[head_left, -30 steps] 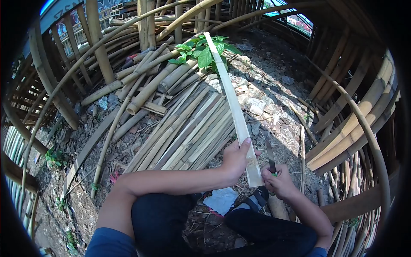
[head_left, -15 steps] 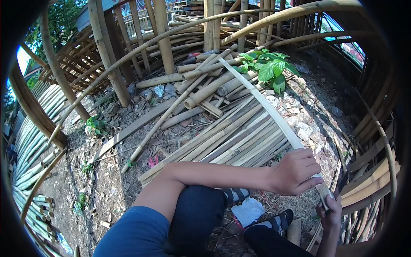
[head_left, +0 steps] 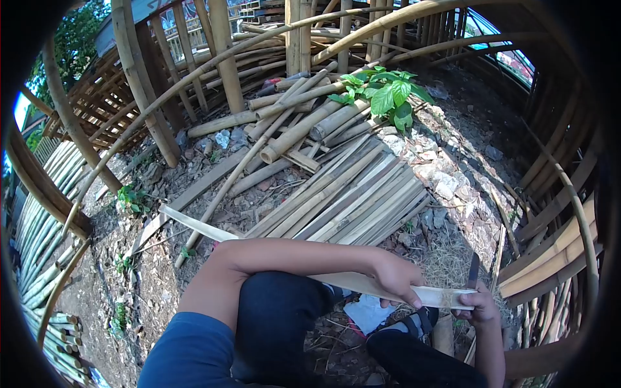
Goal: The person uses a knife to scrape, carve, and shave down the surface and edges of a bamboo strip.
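A long pale bamboo strip [head_left: 441, 297] lies across in front of me, passing under my left forearm, with its far end out to the left. My left hand [head_left: 396, 277] is closed around the strip near its right end, thumb along the edge. At that end my right hand [head_left: 480, 304] presses its thumb on the strip. A knife [head_left: 474, 269] with a dark blade points up out of the same hand; its handle is hidden. The pile of split bamboo strips [head_left: 356, 194] lies on the ground beyond my left arm.
Bamboo poles [head_left: 297, 132] lie heaped behind the strips, near a leafy plant [head_left: 388, 97]. Upright posts [head_left: 145, 84] and a curved pole cross the back. Green poles [head_left: 48, 213] are stacked at left, split bamboo [head_left: 550, 252] at right. White plastic [head_left: 370, 315] lies by my feet.
The bamboo strip has swung from pointing away to lying across toward the left. My left hand has moved left and down, and my right hand has shifted slightly left and up.
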Demonstrator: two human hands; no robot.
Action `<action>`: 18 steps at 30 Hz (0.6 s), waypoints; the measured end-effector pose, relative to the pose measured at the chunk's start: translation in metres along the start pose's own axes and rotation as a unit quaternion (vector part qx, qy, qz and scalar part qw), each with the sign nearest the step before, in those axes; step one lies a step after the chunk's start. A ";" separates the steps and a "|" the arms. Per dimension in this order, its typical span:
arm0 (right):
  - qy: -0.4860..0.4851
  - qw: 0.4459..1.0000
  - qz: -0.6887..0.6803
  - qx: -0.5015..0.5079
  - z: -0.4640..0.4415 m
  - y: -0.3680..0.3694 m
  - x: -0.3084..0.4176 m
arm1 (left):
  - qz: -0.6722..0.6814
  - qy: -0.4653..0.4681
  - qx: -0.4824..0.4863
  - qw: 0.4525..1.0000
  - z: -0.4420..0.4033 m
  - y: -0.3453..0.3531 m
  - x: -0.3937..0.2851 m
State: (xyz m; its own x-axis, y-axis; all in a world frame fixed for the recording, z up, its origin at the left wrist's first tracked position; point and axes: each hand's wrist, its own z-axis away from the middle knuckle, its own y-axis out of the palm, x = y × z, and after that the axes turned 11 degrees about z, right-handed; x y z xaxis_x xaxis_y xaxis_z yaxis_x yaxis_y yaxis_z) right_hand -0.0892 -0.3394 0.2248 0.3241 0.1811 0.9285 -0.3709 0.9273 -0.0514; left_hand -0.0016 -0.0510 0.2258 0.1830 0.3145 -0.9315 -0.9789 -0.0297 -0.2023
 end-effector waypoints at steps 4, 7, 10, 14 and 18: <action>-0.008 0.987 0.077 -0.144 -0.015 0.009 0.007 | 0.116 -0.055 -0.082 0.988 -0.004 -0.005 0.010; 0.005 0.955 -0.040 -0.295 -0.014 0.008 0.029 | 0.052 -0.043 -0.173 0.983 -0.005 -0.014 0.001; -0.066 0.923 -0.098 -0.368 -0.014 0.009 0.028 | 0.000 -0.020 -0.218 0.976 -0.011 -0.020 0.005; -0.224 0.889 -0.073 -0.392 -0.019 0.023 0.030 | -0.054 0.009 -0.315 0.948 -0.011 -0.025 0.006; -0.268 0.916 -0.013 -0.298 -0.024 0.030 0.019 | -0.001 0.016 -0.329 0.944 -0.004 -0.030 0.001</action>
State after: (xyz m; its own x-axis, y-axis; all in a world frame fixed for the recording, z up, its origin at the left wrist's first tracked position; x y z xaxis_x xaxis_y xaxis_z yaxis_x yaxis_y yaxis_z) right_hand -0.0730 -0.3002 0.2322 -0.2072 0.1167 0.9713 0.2228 0.9724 -0.0693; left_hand 0.0282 -0.0540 0.2295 0.1981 0.2863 -0.9374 -0.7113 -0.6160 -0.3385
